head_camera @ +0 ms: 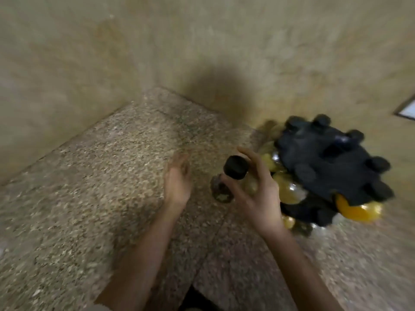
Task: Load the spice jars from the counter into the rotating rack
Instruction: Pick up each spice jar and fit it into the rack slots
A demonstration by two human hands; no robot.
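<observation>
Head view shows the right hand point(258, 187) gripping an upright black-capped jar point(235, 170) just left of the rack point(332, 169) at the frame's right, nearer it than the open, empty left hand point(177, 178), while another jar point(221, 191) waits on the surface point(89, 187).

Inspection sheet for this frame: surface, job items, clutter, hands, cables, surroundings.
Surface: speckled granite counter, in a wall corner.
Job's things: black-lidded spice jar held above the counter; another jar standing below it; rotating rack at right, jars in it, blurred.
Clutter: nothing seen.
Hands: right hand grips the lidded jar; left hand open, empty.
Cables: nothing seen.
Surroundings: beige walls; framed edge far right, unclear.
</observation>
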